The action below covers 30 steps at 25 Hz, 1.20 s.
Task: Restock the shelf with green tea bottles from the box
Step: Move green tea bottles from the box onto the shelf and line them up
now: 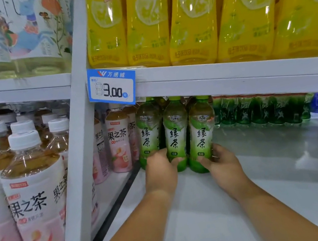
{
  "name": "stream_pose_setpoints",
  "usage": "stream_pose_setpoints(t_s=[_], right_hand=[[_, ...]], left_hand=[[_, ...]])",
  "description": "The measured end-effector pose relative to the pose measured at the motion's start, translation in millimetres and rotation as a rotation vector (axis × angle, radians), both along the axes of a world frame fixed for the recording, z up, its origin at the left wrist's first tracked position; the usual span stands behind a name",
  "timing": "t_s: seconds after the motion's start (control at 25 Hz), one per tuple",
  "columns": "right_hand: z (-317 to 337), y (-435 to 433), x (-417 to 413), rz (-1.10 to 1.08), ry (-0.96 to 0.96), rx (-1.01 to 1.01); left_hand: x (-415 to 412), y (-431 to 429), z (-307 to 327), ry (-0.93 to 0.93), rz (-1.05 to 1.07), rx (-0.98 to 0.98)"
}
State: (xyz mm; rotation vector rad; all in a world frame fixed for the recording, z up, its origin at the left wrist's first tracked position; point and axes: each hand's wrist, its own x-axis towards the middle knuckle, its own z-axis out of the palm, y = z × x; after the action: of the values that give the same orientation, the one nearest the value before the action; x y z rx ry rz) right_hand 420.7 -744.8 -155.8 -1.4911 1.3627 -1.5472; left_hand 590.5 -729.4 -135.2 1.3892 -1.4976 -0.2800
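Fingers (pixel 160 156) of my left hand (pixel 161 173) curl round the base of the middle green tea bottle (pixel 175 134); my right hand (pixel 224 165) grips the base of the right green tea bottle (pixel 201 134). Both stand upright on the white shelf (pixel 252 199), with a third green tea bottle (pixel 148 132) just to their left. Farther back, dark green bottles (pixel 258 111) line the rear, peach tea bottles (pixel 119 146) stand to the left, and yellow bottles (pixel 188 15) and a price tag (pixel 111 86) sit above.
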Motion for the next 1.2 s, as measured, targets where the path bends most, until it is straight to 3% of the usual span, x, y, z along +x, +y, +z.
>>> stream_pose_setpoints(t_s=[0.56,0.72,0.96,1.2], right_hand=[[2,-3,-1,-0.023,0.037,0.048],[4,2,3,-0.094,0.103,0.083],[22,40,2,-0.105,0.072,0.273],[34,128,-2,-0.079,0.082,0.297]], left_hand=[[0,1,1,-0.146,0.159,0.086],[-1,9,3,-0.074,0.131,0.141],[-2,40,14,0.2,-0.087,0.317],[3,106,13,0.188,-0.193,0.346]])
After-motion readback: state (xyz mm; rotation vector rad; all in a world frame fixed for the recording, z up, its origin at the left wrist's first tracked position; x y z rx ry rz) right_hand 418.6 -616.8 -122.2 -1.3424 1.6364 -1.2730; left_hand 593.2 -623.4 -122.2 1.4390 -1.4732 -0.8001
